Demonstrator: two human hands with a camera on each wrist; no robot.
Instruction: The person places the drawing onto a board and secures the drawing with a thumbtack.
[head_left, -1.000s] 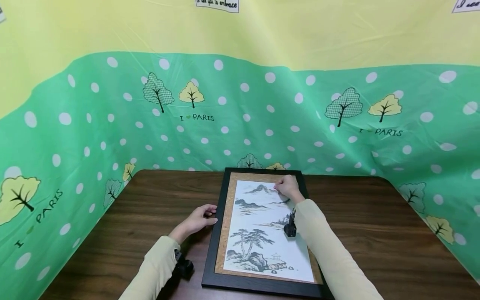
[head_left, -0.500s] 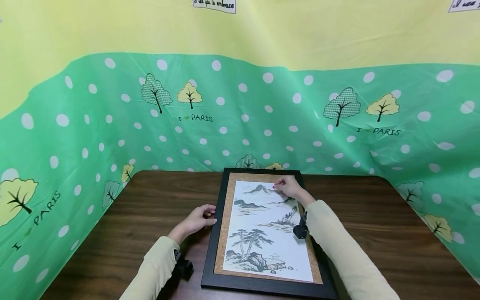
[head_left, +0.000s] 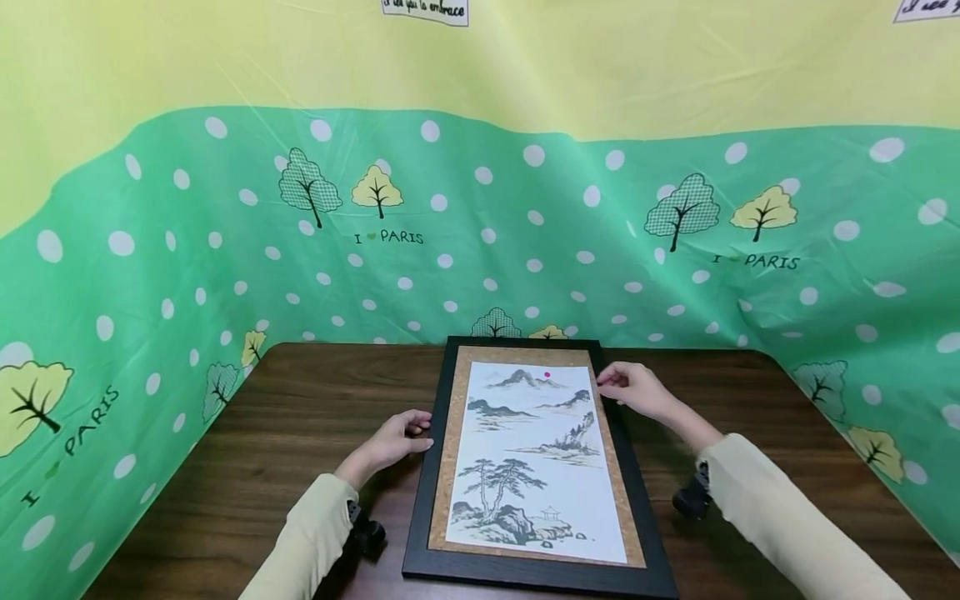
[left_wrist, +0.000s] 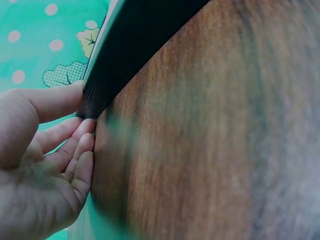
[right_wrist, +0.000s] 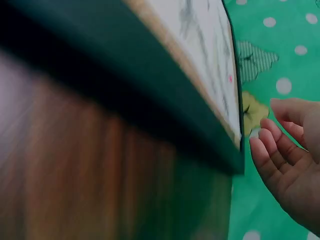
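An ink landscape print (head_left: 525,508) lies on a cork board (head_left: 525,353) with a black frame (head_left: 425,500). Near the print's top edge sits a small round pink pin head (head_left: 547,375), also visible as a pink dot (right_wrist: 230,78) in the right wrist view. My left hand (head_left: 392,442) rests its thumb and fingertips against the frame's left side; the left wrist view shows this hand (left_wrist: 45,155) touching the dark edge. Beside the frame's upper right edge hovers my right hand (head_left: 637,390), fingers loosely bent and holding nothing.
The framed board lies on a dark wooden table (head_left: 322,383), reaching its far edge. Behind and beside the table hangs a green and yellow cloth (head_left: 465,217) with white dots and printed trees. Both wrists wear a small black camera (head_left: 692,497).
My right hand has let go of the pink pin and moved right, off the print to the frame's right edge. The left hand stays against the frame.
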